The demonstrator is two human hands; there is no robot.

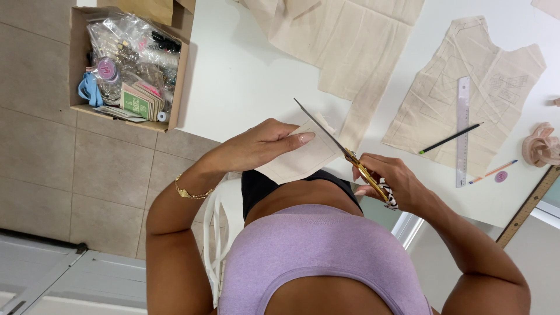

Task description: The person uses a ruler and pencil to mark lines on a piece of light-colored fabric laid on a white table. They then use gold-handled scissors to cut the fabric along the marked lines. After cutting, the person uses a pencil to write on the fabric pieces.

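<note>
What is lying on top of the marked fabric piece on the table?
A clear ruler and a dark pencil lie on the marked fabric piece. The table under it is covered.

Lots of sewing stuff spread around here. There's a white table [251, 76] with a big cream fabric piece [344, 41] up top and a cut bodice-shaped pattern piece [434, 111] next to it. A clear ruler [462, 131] and a black pencil [450, 138] lie on that piece, an orange pencil [493, 171] just beside it. On the tiled floor [76, 169] there's a cardboard box [79, 58] crammed with notions in plastic bags.
</note>
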